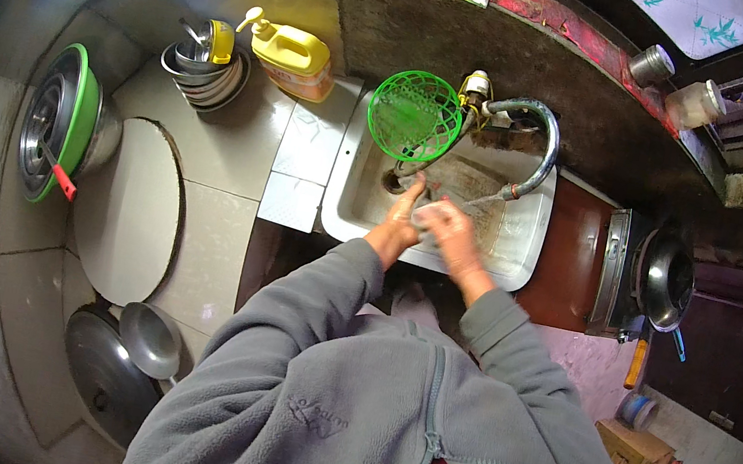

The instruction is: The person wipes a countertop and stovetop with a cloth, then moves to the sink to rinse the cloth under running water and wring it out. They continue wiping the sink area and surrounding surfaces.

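Note:
Both of my hands are close together over the near part of a white sink. My left hand has its thumb raised, and what its fingers hold is hard to make out. Blurred by motion, my right hand is beside it, with something greyish between the two hands that I cannot identify. Water runs from the end of a curved hose tap toward the hands. A green plastic mesh basket sits at the sink's back left, beside the tap's base.
Left of the sink are a yellow pump jug, stacked metal bowls, a green basin, a round pale board and a metal pan. A wok is on the stove at right. Jars line the ledge.

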### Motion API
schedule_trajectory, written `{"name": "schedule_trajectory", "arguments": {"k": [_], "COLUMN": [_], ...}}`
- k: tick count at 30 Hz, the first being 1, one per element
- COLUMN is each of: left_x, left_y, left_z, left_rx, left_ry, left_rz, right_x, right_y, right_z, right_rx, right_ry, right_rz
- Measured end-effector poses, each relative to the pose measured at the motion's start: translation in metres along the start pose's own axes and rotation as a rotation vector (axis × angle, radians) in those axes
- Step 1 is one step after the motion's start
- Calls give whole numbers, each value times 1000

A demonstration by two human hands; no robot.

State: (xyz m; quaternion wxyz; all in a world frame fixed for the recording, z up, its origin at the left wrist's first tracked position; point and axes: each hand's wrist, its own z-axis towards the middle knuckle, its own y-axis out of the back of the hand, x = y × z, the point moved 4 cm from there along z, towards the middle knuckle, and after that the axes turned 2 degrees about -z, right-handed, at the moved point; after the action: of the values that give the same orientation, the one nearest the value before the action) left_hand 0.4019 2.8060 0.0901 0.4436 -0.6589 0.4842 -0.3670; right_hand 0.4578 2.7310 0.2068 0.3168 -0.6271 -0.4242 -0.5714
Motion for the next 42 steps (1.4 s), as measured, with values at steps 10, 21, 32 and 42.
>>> {"name": "schedule_trajectory", "arguments": {"k": [10, 21, 32, 42], "left_x": [36, 17, -30, -77], "left_y": [-26, -69, -78, -55], "left_z": [21, -40, -83, -79], "left_rx": [17, -266, 52, -98], "left_ry": [-145, 113, 109, 4], "left_rz": [31, 205, 696, 965], "right_x": [-28, -77, -6, 10], "right_y": [4, 58, 46, 43], "right_z": [24, 51, 17, 1], "right_rx": [-527, -492, 298, -193], "right_ry": [122, -134, -360, -281], "right_rz": [-321, -278, 22, 472]}}
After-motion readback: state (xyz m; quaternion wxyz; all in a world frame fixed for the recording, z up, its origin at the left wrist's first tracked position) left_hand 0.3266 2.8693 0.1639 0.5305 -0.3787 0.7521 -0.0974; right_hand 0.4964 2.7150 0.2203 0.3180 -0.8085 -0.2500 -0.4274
